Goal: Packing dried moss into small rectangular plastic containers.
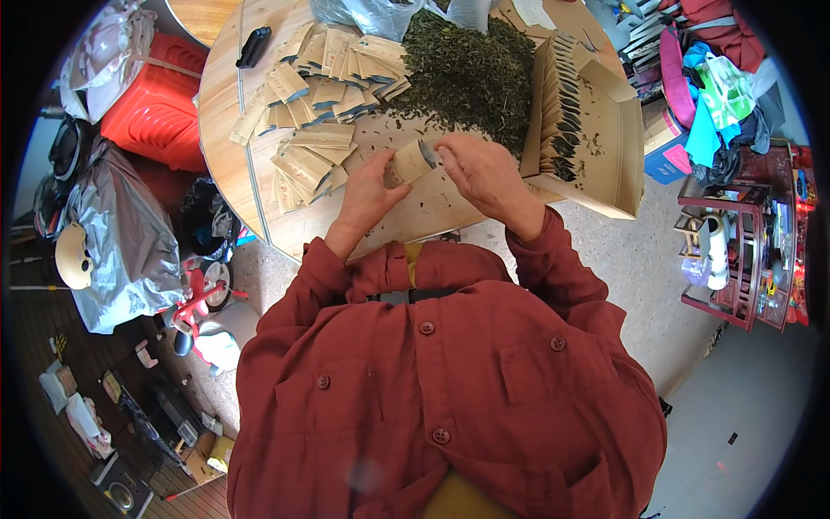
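1. A small kraft-paper packet (411, 163) is held just above the near part of the table, at the upper centre of the frame, and is tilted with its open end toward the upper right.
2. The packet is gripped by the left hand (370, 192), its lower left end being pinched between thumb and fingers.
3. The right hand (482, 176) is placed just beside the packet's open end, with its fingers curled; whether anything is pinched by them cannot be told, since the fingertips are partly hidden.
4. A heap of dark green dried leaves (467, 73) is spread at the top centre of the frame, beyond the right hand, and loose bits are scattered toward the packet.
5. A large pile of similar packets (333, 69) is strewn to the left of the leaves, and a smaller fanned group (307, 164) is laid near the left hand.
6. An open cardboard box (612, 143) is seen at the upper right, with a row of upright packets (559, 108) lined along its left side.
7. A black object (254, 48) is set near the upper left edge of the wooden table (220, 112).
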The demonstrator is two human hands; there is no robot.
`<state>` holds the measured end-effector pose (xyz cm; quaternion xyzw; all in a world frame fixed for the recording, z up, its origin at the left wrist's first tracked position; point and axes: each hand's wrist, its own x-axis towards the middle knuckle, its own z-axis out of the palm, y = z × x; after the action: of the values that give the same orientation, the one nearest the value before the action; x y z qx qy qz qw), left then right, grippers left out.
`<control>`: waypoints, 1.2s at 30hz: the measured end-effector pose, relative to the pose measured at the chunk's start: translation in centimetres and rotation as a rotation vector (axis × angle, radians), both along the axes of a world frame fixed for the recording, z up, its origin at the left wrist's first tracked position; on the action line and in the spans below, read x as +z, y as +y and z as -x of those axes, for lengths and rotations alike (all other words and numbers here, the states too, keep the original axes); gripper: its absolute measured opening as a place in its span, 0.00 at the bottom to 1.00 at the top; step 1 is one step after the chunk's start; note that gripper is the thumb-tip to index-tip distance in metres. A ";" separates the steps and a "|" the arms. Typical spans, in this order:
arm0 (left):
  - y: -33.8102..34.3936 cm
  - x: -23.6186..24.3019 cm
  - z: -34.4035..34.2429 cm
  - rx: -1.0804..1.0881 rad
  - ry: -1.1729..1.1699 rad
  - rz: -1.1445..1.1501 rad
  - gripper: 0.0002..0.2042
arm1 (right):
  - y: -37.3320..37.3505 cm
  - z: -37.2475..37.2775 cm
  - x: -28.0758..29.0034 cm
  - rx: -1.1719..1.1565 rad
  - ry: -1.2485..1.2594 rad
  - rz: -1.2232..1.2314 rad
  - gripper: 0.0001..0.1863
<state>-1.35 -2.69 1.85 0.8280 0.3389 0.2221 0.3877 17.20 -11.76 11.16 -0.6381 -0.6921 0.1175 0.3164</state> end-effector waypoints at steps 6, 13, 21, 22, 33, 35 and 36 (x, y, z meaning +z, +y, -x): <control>0.1 -0.3 0.6 0.024 0.011 0.010 0.28 | 0.0 -1.5 -0.3 -0.035 0.025 -0.206 0.08; 0.1 -1.2 1.7 0.086 -0.101 0.168 0.30 | -2.3 -4.3 -5.9 -0.243 0.924 0.525 0.16; 0.2 -1.5 1.7 0.078 -0.124 0.235 0.31 | 0.4 -4.7 -9.1 -0.499 1.051 0.239 0.17; 0.2 -1.3 1.8 0.070 -0.069 0.222 0.31 | 1.1 -4.9 -9.4 -0.554 1.064 0.135 0.17; 0.1 -0.5 1.4 0.078 0.011 0.199 0.32 | 4.9 -5.5 -11.6 -0.549 1.141 -0.055 0.16; 0.3 -0.8 1.2 0.068 -0.049 0.227 0.31 | 4.4 -5.2 -11.1 -0.531 1.143 -0.065 0.16; 0.5 -0.8 1.2 0.071 -0.049 0.228 0.31 | 3.9 -5.1 -10.6 -0.501 1.121 -0.070 0.16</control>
<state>-2.57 -2.22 1.08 0.7604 0.3813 0.2160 0.4793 22.34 -7.84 0.59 -0.6116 -0.2525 0.3345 0.6710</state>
